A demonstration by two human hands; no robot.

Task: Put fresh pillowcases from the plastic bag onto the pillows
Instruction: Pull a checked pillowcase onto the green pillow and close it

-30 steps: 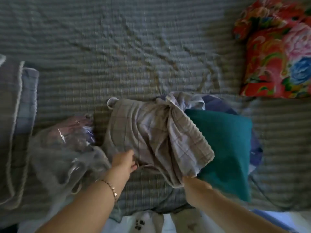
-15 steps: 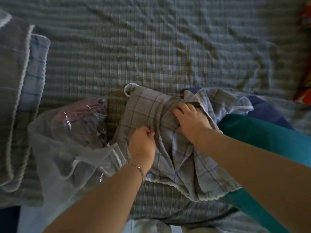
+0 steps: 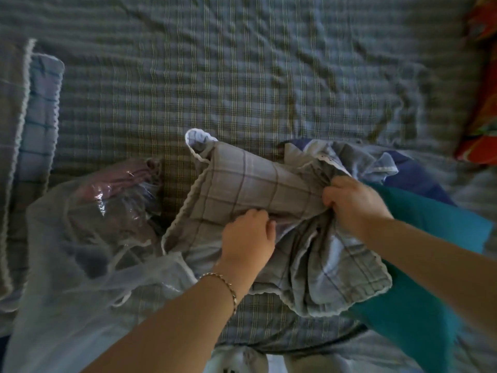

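Left hand and right hand both bunch plaid pillowcase; teal pillow under right forearm.

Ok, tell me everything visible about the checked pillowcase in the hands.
The pillowcase is soft grey-blue cloth with thin dark checks and a white scalloped trim. It lies crumpled on the bed sheet, its right part draped over the teal pillow, its left edge beside the plastic bag. The left hand pinches its middle; the right hand grips a bunched fold.
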